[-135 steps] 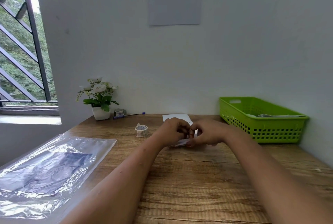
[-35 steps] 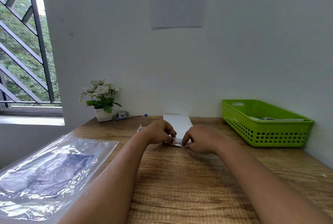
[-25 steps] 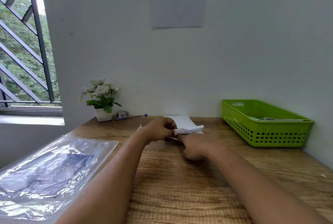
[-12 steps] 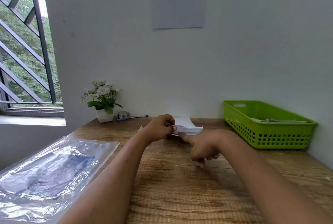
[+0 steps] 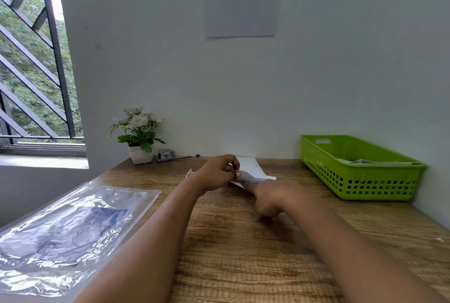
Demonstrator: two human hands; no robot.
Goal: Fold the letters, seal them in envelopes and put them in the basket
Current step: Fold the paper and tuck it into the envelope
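The envelope point(image 5: 255, 177) is held just above the worktop point(image 5: 243, 241), near the middle of its far half, roughly level. The left hand point(image 5: 216, 176) pinches its left end between thumb and fingers, so that grip is closed on the envelope. The right hand point(image 5: 267, 199) holds nothing: its forefinger point(image 5: 249, 185) is stretched out to the envelope's near edge and the other fingers are curled under.

A white sheet point(image 5: 248, 163) lies flat just behind the envelope. A bit of a tape roll point(image 5: 188, 173) shows behind the left wrist.

The green basket point(image 5: 360, 181) stands to the right, against the wall, with paper point(image 5: 379, 162) already in it. At the far left of the worktop are a flower pot point(image 5: 140, 139), a second roll point(image 5: 165, 154) and a pen point(image 5: 177, 158). A clear plastic bag point(image 5: 68, 229) lies at the near left. A notice point(image 5: 241, 0) hangs on the wall.
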